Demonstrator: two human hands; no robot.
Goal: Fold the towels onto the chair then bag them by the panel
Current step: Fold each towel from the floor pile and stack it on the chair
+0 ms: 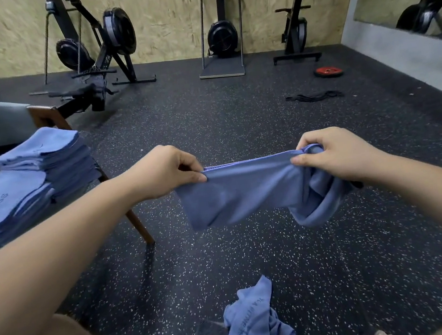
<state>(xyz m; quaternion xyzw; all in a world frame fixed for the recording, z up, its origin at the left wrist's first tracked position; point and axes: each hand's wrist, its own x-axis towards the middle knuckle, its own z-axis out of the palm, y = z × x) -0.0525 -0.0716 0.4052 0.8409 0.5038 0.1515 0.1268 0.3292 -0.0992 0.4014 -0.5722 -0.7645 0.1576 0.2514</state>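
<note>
Pinching the top hem of a blue towel (234, 190) at frame centre, the left hand (159, 172) and right hand (335, 153) are holding it taut above the floor (235, 110); the right is apparently clutching bunched slack. Folded towels (34, 173) are sitting on the chair (46, 117) at left.

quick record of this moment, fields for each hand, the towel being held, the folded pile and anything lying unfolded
left hand: pinches a top corner of the blue cloth towel
right hand: grips the bunched other end of the same towel
held towel: stretched between both hands in the air, lower part hanging loose
folded pile: folded blue towels stacked on the wooden-legged chair, at the left
unfolded: crumpled blue towel on the black speckled floor, near the bottom edge
bag: not in view
</note>
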